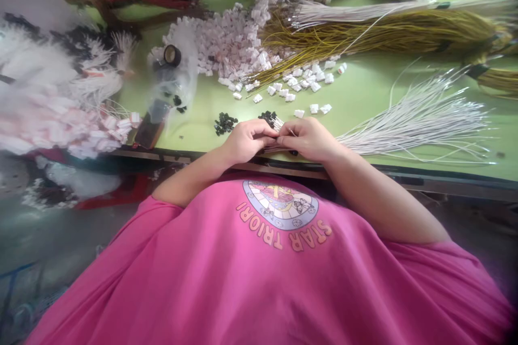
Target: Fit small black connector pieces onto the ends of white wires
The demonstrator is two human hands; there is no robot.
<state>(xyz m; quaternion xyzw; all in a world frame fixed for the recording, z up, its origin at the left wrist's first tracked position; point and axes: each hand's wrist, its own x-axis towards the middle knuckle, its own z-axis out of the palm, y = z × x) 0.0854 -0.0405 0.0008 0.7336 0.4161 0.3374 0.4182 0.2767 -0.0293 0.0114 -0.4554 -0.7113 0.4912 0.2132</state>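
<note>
Two-handed, works at the near edge of the smooth, pale green counter point(198, 126). Brings the left hand point(251, 140) and the right hand point(305, 139) together until touching, thumb and forefinger of each pressed close in a fine pinch, apparently on a few of the long, thin, white plastic-coated wires point(424, 118). Cannot tell the exact piece in the pinch: too small, and partly covered. Has the wires laid along the near edge, showing between both hands, passing beneath the right forearm and fanning out, bright-tipped, toward the right end of the counter.

Seems, as a judgement, to be in a close fingertip step, handling wire ends singly or a few at a time. Calls next, most likely, for a steady grip by one hand and a small, exact push or turn by the other, without dragging the loose fan over the near edge.

Keeps close by, just beyond the left hand, two little heaps of small, knobbly black plastic pieces point(225, 124). Has farther in, toward the far edge, a broad heap of small, blocky white plastic connectors point(226, 38) and, to its right, a thick bundle of olive-yellow wires point(388, 35).
</note>
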